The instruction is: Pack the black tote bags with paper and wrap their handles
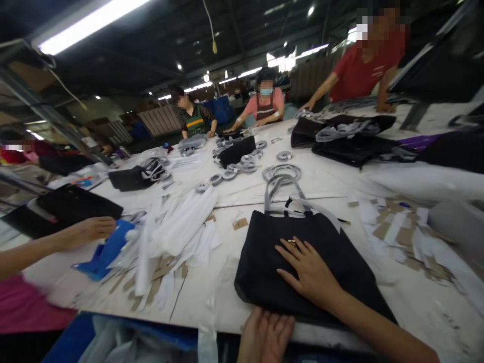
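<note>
A black handbag (260,257) lies on the white table in front of me, its wrapped handles (266,194) pointing away. My right hand (312,272) rests flat on its front panel, fingers spread, beside a small gold-coloured emblem (291,243). At the table's near edge, my left hand (266,335) is palm up just below the bag's bottom edge, fingers extended. Whether it touches the bag's underside I cannot tell. A strap with a gold-coloured end (342,221) trails from the bag's top right.
White wrapping strips (181,222) and brown card pieces are heaped to the left; another pile of scraps (408,232) lies right. A neighbour's hand (94,229) is near blue material (108,252). Coiled straps (245,164) and black bags (340,136) lie farther back, where co-workers stand.
</note>
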`<move>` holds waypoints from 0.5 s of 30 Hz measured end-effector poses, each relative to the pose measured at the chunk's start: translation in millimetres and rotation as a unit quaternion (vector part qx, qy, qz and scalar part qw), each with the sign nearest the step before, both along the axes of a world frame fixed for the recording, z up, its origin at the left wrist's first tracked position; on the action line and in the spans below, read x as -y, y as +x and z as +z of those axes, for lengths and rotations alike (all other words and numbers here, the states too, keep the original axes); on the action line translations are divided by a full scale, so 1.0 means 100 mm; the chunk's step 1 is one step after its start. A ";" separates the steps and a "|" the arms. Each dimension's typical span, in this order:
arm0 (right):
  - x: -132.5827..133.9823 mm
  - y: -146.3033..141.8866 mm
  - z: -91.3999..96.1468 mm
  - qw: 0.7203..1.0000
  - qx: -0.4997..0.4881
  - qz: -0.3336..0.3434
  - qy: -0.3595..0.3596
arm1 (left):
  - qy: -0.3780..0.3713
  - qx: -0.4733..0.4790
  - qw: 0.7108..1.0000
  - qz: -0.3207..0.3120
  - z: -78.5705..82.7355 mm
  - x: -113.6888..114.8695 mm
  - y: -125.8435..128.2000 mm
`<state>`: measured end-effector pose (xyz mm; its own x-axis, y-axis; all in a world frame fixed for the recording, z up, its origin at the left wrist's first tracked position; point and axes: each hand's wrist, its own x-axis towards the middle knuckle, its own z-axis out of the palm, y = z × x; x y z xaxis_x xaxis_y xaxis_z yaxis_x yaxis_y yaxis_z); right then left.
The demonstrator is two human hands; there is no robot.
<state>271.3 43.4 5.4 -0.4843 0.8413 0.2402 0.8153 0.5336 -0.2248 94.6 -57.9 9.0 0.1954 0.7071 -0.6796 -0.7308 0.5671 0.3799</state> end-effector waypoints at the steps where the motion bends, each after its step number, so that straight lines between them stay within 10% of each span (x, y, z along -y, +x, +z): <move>1: 0.01 0.00 -0.04 1.000 0.007 0.004 0.024 | -0.028 0.012 0.999 0.018 0.01 0.10 -0.14; 7: 0.00 0.03 -0.11 0.994 0.019 0.039 0.102 | 0.061 -0.221 0.971 0.073 0.09 0.29 -0.66; 15: 0.00 0.06 -0.12 0.990 0.011 0.054 0.129 | 0.107 -0.394 0.913 0.005 0.07 -0.46 -0.81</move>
<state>277.0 43.8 -6.4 -0.5756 0.6965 0.4284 0.7534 0.6554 -0.0533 13.3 -12.4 16.2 -0.3024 0.8391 -0.4521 -0.1878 0.4126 0.8913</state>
